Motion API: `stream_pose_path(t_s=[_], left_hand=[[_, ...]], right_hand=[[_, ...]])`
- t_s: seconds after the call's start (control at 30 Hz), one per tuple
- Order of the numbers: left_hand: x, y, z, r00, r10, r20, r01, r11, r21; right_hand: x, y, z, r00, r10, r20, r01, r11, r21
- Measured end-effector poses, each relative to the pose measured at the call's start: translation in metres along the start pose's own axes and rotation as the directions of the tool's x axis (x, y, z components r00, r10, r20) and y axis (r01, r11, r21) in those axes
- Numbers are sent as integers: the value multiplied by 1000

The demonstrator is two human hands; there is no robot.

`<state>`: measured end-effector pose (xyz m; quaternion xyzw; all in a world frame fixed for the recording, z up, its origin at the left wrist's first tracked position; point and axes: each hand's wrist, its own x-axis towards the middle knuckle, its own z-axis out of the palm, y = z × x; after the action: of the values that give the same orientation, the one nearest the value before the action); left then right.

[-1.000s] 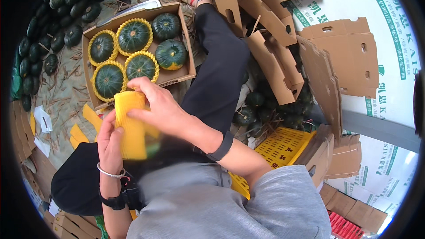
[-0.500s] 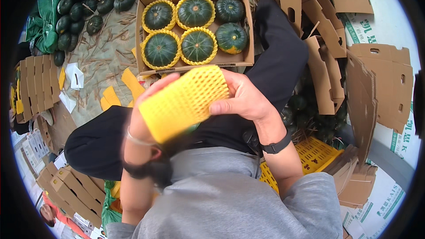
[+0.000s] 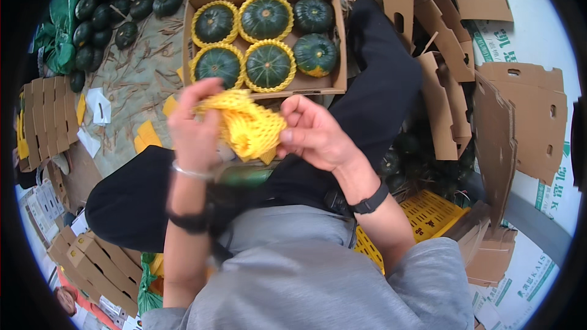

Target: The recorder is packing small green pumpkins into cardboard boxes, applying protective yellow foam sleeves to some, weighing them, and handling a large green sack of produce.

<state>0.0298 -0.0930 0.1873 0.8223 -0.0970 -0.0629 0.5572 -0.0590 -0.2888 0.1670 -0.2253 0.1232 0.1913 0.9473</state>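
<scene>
A crumpled yellow foam net sleeve (image 3: 249, 127) is held between my two hands, above my lap. My left hand (image 3: 194, 128), partly smeared by motion, grips the sleeve's left end between thumb and fingers. The thumb and fingertips of my right hand (image 3: 318, 137) pinch its right edge. Just beyond my hands lies an open cardboard box (image 3: 318, 90) with dark green pumpkins in two rows. The left and middle pumpkins, such as the front middle one (image 3: 268, 65), wear yellow foam nets. At the right, the back pumpkin (image 3: 313, 14) and the front pumpkin (image 3: 315, 55) are bare.
Loose pumpkins (image 3: 125, 35) are heaped at the far left beside a green sack (image 3: 63, 55). Flat yellow sleeves (image 3: 147, 136) lie on the ground left of the box. Folded cartons (image 3: 443, 107) stand at the right, and a yellow crate (image 3: 431, 214) sits by my right elbow.
The foam sleeve has gone from a flattened band to a bunched, crumpled shape. My left hand has come up around its left end, while my right hand has shifted slightly left.
</scene>
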Motion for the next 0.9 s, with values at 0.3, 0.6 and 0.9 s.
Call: stream_pose_path(t_s=[0.3,0.6,0.9], left_hand=[[1,18,2,666,-210,716,746,186,-639],[1,8,9,785,39,618,618,23,-786],[46,-21,136,614,-454,645,788,395,-472]], right_hand=[[1,-10,4,1000,6,22,-7,998,56],[-24,12,-2,854,410,320,-383,912,-146],[80,-132,-52,910,-400,-113,-226,-250,-941]])
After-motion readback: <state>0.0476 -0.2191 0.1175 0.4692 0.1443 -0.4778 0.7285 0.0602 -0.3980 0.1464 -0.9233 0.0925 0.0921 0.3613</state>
